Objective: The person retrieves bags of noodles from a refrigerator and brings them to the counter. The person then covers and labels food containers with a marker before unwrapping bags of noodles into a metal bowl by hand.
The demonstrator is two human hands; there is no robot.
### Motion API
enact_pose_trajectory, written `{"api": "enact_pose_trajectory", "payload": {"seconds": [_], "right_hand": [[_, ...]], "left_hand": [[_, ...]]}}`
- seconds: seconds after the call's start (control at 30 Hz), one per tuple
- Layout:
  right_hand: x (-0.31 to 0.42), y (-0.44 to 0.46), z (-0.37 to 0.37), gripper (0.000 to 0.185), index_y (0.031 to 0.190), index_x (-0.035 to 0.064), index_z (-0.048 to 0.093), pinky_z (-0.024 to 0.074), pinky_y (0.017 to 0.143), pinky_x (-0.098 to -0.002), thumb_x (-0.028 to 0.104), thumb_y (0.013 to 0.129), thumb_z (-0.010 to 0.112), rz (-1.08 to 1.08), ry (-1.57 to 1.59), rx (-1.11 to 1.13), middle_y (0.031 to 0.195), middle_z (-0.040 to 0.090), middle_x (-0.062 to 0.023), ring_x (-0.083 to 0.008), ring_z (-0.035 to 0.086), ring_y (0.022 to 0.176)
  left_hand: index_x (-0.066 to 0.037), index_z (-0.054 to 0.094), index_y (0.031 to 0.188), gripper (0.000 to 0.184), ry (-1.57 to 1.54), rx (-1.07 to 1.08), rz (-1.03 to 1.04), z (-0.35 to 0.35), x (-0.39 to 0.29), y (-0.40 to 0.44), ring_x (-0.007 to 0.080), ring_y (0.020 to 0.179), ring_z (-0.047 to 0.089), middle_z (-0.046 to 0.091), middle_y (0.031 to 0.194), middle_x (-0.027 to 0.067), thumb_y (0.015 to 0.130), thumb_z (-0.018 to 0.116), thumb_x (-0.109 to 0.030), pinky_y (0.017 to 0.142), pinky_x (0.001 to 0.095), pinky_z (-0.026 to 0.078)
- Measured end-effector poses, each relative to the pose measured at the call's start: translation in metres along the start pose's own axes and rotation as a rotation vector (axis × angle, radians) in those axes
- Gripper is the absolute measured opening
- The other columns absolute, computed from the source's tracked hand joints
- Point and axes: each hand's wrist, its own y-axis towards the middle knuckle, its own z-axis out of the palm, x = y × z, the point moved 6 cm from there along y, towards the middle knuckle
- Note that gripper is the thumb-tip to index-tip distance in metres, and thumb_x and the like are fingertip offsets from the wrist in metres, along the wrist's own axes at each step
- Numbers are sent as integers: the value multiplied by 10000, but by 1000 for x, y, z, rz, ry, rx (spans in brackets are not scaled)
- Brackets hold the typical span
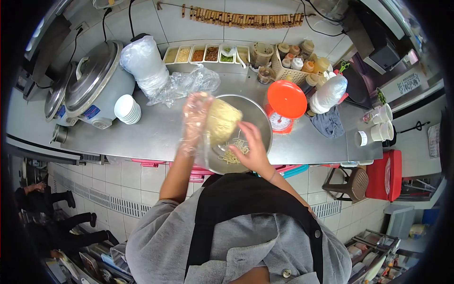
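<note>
My left hand [195,113], covered in a clear plastic glove or bag, grips a clear plastic bag of pale yellow noodles [223,120] above a large steel bowl [266,113]. A few loose noodles [232,152] lie in the bottom of the bowl. My bare right hand [254,150] is over the bowl's near right side, fingers stretched and thumb apart. Its fingertips are close to the lower right edge of the noodle bag; whether they touch it I cannot tell. Nothing shows in that hand.
Right of the bowl stands a red kitchen scale [286,102]. Crumpled plastic bags [191,83] and stacked white cups [127,110] are on the left, beside large lidded cookers [97,80]. Behind are a topping tray [206,53] and a basket of bottles [288,73]. Other people [61,208] are at lower left.
</note>
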Motion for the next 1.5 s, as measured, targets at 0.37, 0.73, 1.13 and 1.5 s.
{"api": "enact_pose_trajectory", "payload": {"seconds": [0.37, 0.73, 1.13, 1.5], "right_hand": [[-103, -38, 61, 495, 1178, 156, 573, 421, 830, -374, 240, 713, 722, 329, 98, 349, 907, 532, -130, -278, 502, 888], [-119, -26, 80, 340, 984, 81, 628, 467, 764, -390, 289, 729, 713, 385, 150, 584, 890, 596, -191, -335, 583, 840], [-99, -23, 76, 269, 804, 66, 640, 441, 757, -394, 314, 723, 704, 104, -120, 580, 748, 619, -147, -315, 567, 817], [-113, -40, 44, 218, 903, 44, 659, 469, 701, -289, 160, 737, 741, 326, 363, 229, 751, 572, -64, -169, 573, 733]], "left_hand": [[-39, 524, 964, 198, -94, -103, -279, 29, 183, -25, 121, 784, 499, 555, 878, 39, 837, 649, -127, 667, 279, 430], [-32, 506, 973, 196, -123, -28, -342, 25, 192, -22, 128, 773, 489, 543, 877, 40, 847, 627, -120, 666, 282, 422], [-28, 523, 1008, 260, -1, 66, -360, 35, 181, -14, 100, 768, 496, 540, 818, 28, 798, 665, -87, 672, 252, 421], [-28, 510, 1158, 595, 772, 766, -263, 62, 172, -5, 205, 984, 551, 576, 1063, 99, 642, 780, -154, 860, 324, 446]]}}
